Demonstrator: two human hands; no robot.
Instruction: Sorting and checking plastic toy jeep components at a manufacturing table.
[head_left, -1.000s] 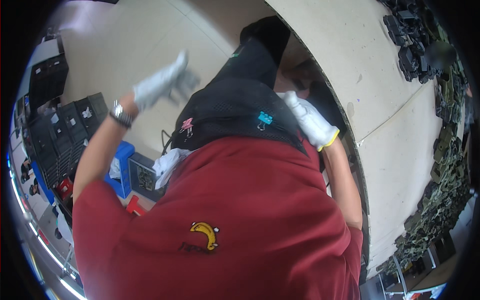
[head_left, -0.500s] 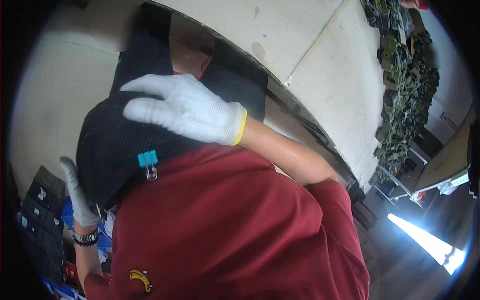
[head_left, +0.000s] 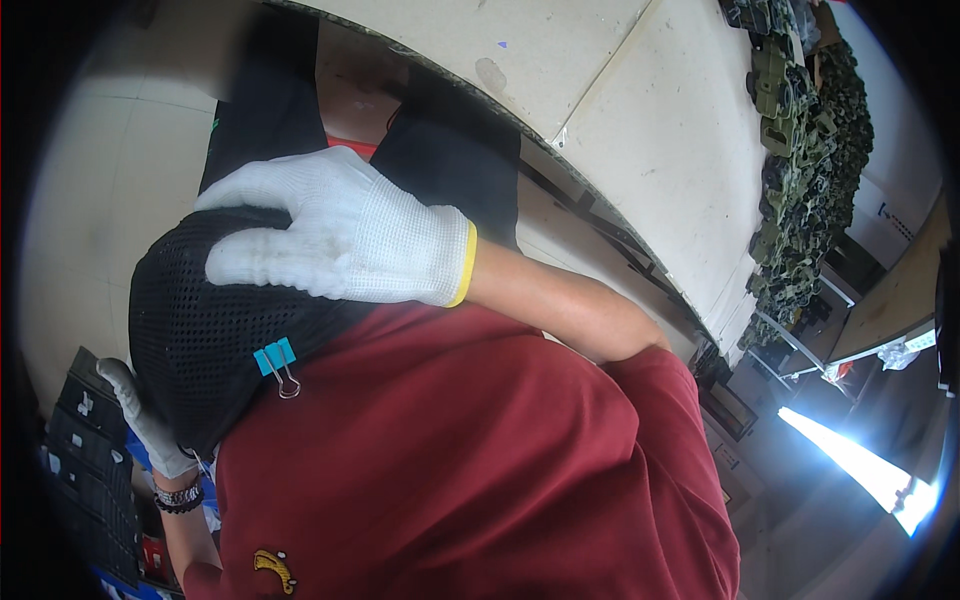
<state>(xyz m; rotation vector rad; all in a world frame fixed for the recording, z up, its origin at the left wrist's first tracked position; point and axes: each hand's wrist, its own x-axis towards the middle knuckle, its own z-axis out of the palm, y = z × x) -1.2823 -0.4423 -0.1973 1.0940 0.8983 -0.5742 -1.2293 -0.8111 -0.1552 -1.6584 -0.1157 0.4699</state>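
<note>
A black mesh fabric piece bulges in front of my red shirt, over my lap. What kind of article it is, I cannot tell. A turquoise binder clip with wire handles sits at its lower edge, by the shirt. My right hand, in a white knitted glove with a yellow cuff, lies over the fabric's upper part with thumb and fingers spread. Beside the fabric's left edge is my left hand, gloved too. It is seen edge-on with a digit stretched out, and the fabric hides part of it.
A pale tabletop curves across the upper right. Along its far edge lies a heap of olive-green and black parts. Black boxes are stacked low at the left, on blue containers. A bright tube light shows at the lower right.
My right hand and the black mesh fabric have shifted a little left in the view. The mesh now bulges more toward me, and the binder clip sits lower and tilted. The background has shifted slightly too.
</note>
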